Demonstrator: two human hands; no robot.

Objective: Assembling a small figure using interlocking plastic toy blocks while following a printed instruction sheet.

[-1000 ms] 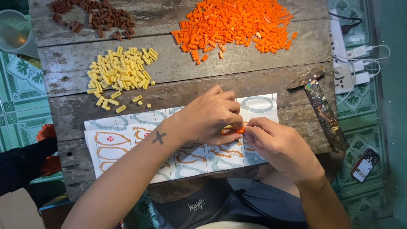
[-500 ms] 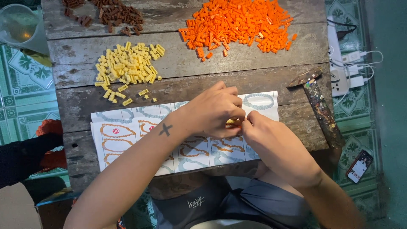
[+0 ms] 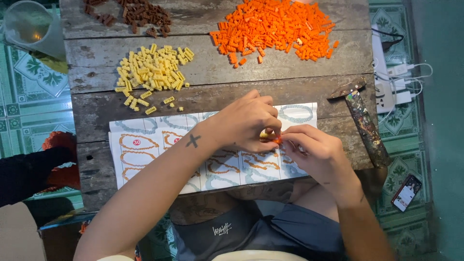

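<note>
A small orange and yellow brick piece (image 3: 271, 139) is pinched between the fingertips of both hands, just right of the frame's centre. The left hand (image 3: 246, 123) is curled over it from the left, thumb and fingers closed on the piece; the right hand (image 3: 314, 152) is brought in from the lower right, its fingertips pressed onto the same piece. The piece is held just above a printed instruction sheet (image 3: 145, 145), which is spread flat on the weathered wooden surface (image 3: 217, 92) and is partly covered by both forearms.

A heap of orange bricks (image 3: 273, 26) is seen at the top of the frame, right of centre. A smaller heap of yellow bricks (image 3: 152, 70) lies at the upper left, just above the sheet, with a few loose ones scattered near its lower edge. A scatter of brown bricks (image 3: 140, 12) is cut off by the top edge. A paint-stained hammer (image 3: 362, 118) is laid at the right edge of the surface, close to the right hand but apart from it. On the tiled floor at the right, a white power strip with cables (image 3: 391, 82) and a phone (image 3: 406, 192) are seen. A clear plastic cup (image 3: 31, 26) is visible in the upper left corner.
</note>
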